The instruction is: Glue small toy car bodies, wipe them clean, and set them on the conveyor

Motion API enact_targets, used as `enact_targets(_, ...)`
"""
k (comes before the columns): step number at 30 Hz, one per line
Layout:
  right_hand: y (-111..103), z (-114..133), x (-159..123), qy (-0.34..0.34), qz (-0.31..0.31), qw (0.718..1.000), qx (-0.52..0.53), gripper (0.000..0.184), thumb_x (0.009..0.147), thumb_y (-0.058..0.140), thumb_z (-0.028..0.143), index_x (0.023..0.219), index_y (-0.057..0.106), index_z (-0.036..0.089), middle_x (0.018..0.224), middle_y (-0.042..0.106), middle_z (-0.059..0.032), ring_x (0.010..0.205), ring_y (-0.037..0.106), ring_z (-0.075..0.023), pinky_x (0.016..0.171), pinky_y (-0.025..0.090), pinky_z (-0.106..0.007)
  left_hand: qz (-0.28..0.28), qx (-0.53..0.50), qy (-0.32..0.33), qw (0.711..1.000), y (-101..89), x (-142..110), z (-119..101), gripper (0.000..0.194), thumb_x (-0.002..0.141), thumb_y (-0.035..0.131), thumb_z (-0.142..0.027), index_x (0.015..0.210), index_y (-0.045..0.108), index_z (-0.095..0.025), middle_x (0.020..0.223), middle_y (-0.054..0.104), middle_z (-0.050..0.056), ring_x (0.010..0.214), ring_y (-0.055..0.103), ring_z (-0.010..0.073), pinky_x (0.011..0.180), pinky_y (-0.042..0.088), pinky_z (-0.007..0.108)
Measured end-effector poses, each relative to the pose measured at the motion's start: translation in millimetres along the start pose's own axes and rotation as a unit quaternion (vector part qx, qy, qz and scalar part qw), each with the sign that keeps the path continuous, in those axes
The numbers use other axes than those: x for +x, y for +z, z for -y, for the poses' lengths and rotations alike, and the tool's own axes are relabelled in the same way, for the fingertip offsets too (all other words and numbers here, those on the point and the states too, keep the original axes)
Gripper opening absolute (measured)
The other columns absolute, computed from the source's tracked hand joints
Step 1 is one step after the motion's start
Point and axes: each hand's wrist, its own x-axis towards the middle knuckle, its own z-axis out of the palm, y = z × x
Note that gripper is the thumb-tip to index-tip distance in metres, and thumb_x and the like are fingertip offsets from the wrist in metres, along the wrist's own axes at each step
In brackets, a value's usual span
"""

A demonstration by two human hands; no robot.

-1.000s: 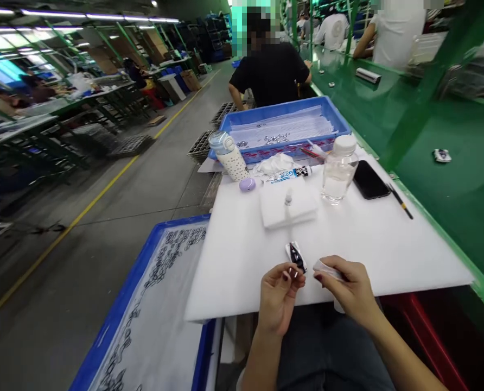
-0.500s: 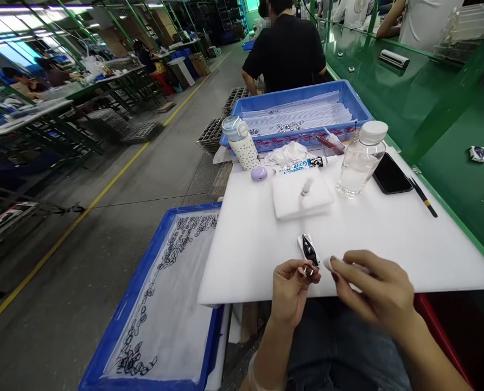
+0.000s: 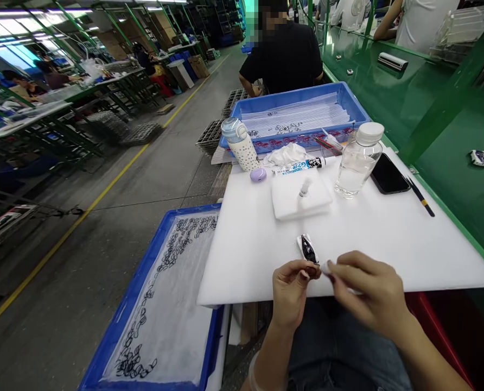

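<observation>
My left hand (image 3: 291,288) is closed in a pinch on a small dark shiny piece (image 3: 313,270) at the front edge of the white board; its kind is too small to tell. Close on its right, my right hand (image 3: 370,288) pinches a small white object (image 3: 327,267), partly hidden by the fingers. Its tip comes near the dark piece; whether they touch I cannot tell. Just beyond my left fingertips, a small white holder with glossy black material (image 3: 307,248) lies on the white board (image 3: 250,244). Farther back, a tiny clear vial (image 3: 304,188) sits on a white pad (image 3: 280,203).
At the back stand a spotted bottle (image 3: 244,149), a glue tube (image 3: 294,166) and a clear bottle (image 3: 354,168). A phone (image 3: 389,174) and tweezers (image 3: 421,196) lie right. Blue trays (image 3: 144,255) with black rings are left and behind. A person (image 3: 285,57) sits ahead.
My right hand has moved slightly left, bringing the white object closer to the piece in my left hand. My left hand has stayed nearly in place.
</observation>
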Motion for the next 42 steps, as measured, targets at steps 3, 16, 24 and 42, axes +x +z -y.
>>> enact_targets(3, 2, -3, 2, 0.197, 0.069, 0.961, 0.182, 0.02, 0.092, 0.059, 0.033, 0.084, 0.073, 0.021, 0.075, 0.066, -0.004, 0.067, 0.06, -0.0143, 0.059, 0.047, -0.025, 0.055, 0.078, 0.096, 0.991, -1.5, -1, 3, 0.011, 0.08, 0.078, -0.035, 0.084, 0.079, -0.025, 0.102, 0.071, 0.006, 0.096, 0.067, 0.0176, 0.092, 0.053, 0.031)
enact_targets(16, 36, 0, -5, 0.339, 0.073, 0.811, 0.472, 0.046, 0.083, 0.067, 0.055, 0.063, 0.051, 0.017, 0.062, 0.042, 0.0024, 0.058, 0.037, -0.0098, 0.055, 0.032, -0.023, 0.03, 0.048, 0.073, 0.996, -2.3, -4, 0, 0.015, 0.078, 0.079, -0.038, 0.085, 0.078, -0.024, 0.088, 0.073, 0.005, 0.088, 0.068, 0.0162, 0.086, 0.054, 0.027)
enact_targets(24, 19, -15, -9, 0.312, -0.045, 0.865, 0.39, 0.034, 0.086, 0.068, 0.045, 0.066, 0.066, 0.017, 0.063, 0.051, -0.0012, 0.058, 0.045, -0.0122, 0.053, 0.036, -0.026, -0.037, -0.021, -0.014, 0.999, -1.3, -2, -7, 0.034, 0.057, 0.09, -0.049, 0.071, 0.077, -0.021, 0.065, 0.071, 0.004, 0.062, 0.065, 0.0129, 0.062, 0.057, 0.024)
enact_targets(42, 30, -43, 15, 0.213, 0.087, 0.971, 0.067, 0.02, 0.091, 0.054, 0.03, 0.086, 0.071, 0.02, 0.079, 0.067, -0.0043, 0.071, 0.062, -0.0174, 0.063, 0.046, -0.029, -0.016, 0.581, 0.321, 0.748, -6.4, 15, -5, 0.022, 0.081, 0.071, -0.017, 0.1, 0.079, -0.025, 0.081, 0.073, 0.007, 0.076, 0.067, 0.0214, 0.07, 0.056, 0.032)
